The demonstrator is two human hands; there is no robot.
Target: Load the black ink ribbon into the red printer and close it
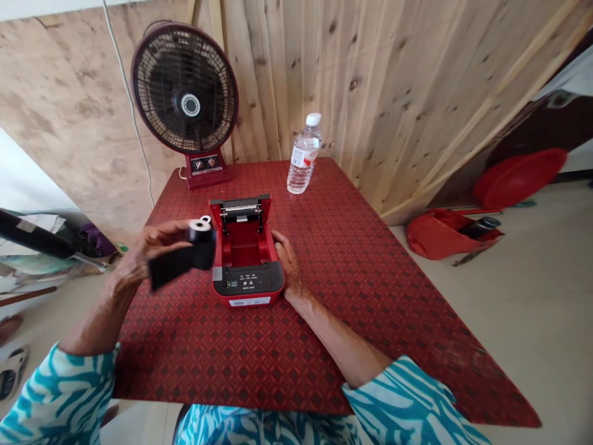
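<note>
A red and black label printer (pixel 249 281) sits on the table with its lid raised and its red inner bay exposed. At its left side, my left hand (pixel 151 247) grips a black paper roll (pixel 202 250) with a white core, above the table. A loose dark strip of the roll hangs toward my wrist, blurred by motion. A small white ring (pixel 206 219) shows just behind the roll; what it belongs to is unclear. My right hand (pixel 288 262) holds the printer's right side, thumb on the upper edge and the other fingers partly hidden.
The table (pixel 352 296) has a red patterned cover. A dark red fan (pixel 189 105) stands at the back left, and a clear water bottle (pixel 303 157) at the back right. Wooden panelling rises behind. On the floor to the right lies a red bag (pixel 445 235).
</note>
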